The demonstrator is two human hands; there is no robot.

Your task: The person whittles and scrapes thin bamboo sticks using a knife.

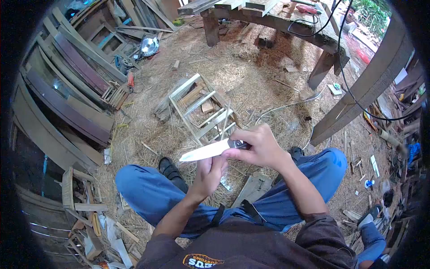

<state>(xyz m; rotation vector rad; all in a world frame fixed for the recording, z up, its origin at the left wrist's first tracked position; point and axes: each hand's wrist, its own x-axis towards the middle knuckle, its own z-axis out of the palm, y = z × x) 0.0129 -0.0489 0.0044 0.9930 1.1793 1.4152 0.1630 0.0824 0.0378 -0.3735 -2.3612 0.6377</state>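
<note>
My right hand (257, 145) is closed around the dark handle of a knife (204, 152). Its broad, bright blade points left, across the top of my left hand (209, 172). The fingers of that hand are closed beneath the blade and partly hidden by it. A thin pale wooden strip (225, 123) rises from behind the knife, in line with my left fingers; the spot where they grip it is covered. Beyond both hands, a slatted wooden frame (191, 86) lies on the ground, with small wood pieces inside it.
Shavings cover the ground. Boards (74, 62) lean at the left, near a circular saw (149, 46). A wooden workbench (273, 20) stands ahead; a slanted post (363, 85) and black cable (354, 96) are at right. Another person's leg (372, 240) shows at lower right.
</note>
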